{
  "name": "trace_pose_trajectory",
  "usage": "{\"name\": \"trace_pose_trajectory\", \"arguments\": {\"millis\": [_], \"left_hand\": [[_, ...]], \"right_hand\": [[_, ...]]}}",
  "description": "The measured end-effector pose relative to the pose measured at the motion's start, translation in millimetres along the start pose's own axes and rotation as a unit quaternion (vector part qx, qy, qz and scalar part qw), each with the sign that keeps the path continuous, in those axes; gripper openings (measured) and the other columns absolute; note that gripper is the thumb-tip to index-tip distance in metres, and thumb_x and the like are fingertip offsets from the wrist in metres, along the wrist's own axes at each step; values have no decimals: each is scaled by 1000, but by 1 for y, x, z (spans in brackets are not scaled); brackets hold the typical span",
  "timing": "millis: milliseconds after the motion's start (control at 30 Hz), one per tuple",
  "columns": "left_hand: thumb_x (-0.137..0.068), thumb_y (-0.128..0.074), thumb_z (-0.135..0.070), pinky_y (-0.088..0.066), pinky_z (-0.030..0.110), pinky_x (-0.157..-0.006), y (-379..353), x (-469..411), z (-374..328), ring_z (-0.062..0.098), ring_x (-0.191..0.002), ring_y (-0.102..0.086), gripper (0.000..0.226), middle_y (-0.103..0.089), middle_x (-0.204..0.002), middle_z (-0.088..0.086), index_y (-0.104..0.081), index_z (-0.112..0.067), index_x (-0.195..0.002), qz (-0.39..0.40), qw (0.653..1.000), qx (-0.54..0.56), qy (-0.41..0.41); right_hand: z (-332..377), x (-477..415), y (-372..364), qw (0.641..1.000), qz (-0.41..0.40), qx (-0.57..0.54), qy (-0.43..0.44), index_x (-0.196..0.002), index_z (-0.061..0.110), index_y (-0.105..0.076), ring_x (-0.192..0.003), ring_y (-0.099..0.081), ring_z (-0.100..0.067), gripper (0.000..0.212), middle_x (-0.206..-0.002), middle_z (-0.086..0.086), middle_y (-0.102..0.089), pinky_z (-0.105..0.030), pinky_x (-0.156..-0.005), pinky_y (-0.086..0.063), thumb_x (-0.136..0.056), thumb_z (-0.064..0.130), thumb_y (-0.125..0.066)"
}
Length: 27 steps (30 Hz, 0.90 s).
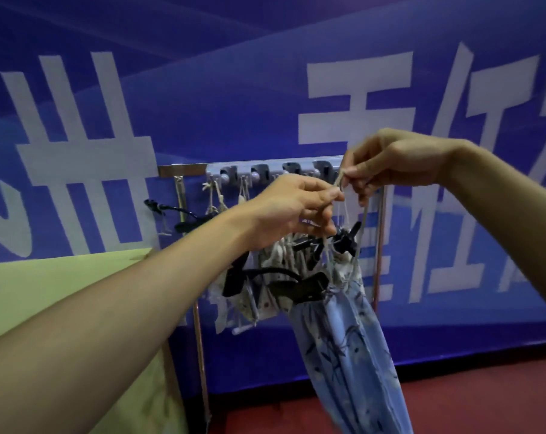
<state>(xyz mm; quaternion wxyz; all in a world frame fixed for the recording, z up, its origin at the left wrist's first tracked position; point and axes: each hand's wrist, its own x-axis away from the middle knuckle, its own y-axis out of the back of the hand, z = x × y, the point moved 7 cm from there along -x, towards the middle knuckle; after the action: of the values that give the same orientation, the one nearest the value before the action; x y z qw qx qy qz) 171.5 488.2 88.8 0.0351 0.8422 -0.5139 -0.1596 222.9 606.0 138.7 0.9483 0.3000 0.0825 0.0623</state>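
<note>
A light blue printed garment [350,346] hangs from a black clip hanger [296,289], with thin pale straps [361,227] running up from its top. My left hand [292,211] pinches a strap end between thumb and fingers. My right hand [393,161] pinches the strap just beside it, right of the left hand. Both hands meet in front of the right end of a grey hook rail [265,170]. Whether the straps are tied or looped on a hook is hidden behind my fingers.
Several other pale garments on black hangers [265,277] crowd the rail to the left, on a thin metal rack frame [179,195]. A yellow-green cloth [46,286] covers the lower left. Behind is a blue banner wall [265,89]; red floor [484,386] lies below.
</note>
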Motion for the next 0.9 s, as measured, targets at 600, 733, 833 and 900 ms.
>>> {"name": "trace_pose_trajectory", "arguments": {"millis": [600, 733, 833, 900], "left_hand": [[-99, -51, -12, -60, 36, -63, -38, -181, 29, 23, -59, -64, 18, -57, -62, 5, -62, 0, -103, -21, 998, -59, 29], [-99, -48, -9, -60, 35, -59, -25, -208, 45, 23, -59, -63, 17, -57, -66, 8, -63, -1, -98, -70, 994, -75, 45], [-99, -49, -8, -61, 36, -59, -13, -229, 50, 23, -55, -62, 16, -55, -65, 9, -62, -2, -93, -111, 989, -86, 44], [-98, -50, -6, -61, 37, -59, -3, -243, 51, 24, -52, -59, 14, -54, -64, 10, -61, 1, -93, -135, 986, -95, 39]], "right_hand": [[-125, 5, 133, 950, -311, -9, 0, -90, 1, -71, -71, -65, -17, 11, -82, -13, -67, -24, -61, -57, -89, 9, -63], [-143, -15, 143, 928, -370, 36, -21, -85, 5, -72, -64, -63, -13, 9, -78, -12, -68, -20, -55, -54, -86, 13, -68], [-153, -33, 156, 913, -404, 47, -35, -80, 8, -70, -58, -65, -14, 8, -74, -11, -69, -30, -59, -59, -85, 14, -71], [-158, -45, 164, 906, -419, 45, -41, -80, 8, -66, -58, -65, -15, 8, -75, -13, -68, -25, -56, -58, -86, 12, -70]]}}
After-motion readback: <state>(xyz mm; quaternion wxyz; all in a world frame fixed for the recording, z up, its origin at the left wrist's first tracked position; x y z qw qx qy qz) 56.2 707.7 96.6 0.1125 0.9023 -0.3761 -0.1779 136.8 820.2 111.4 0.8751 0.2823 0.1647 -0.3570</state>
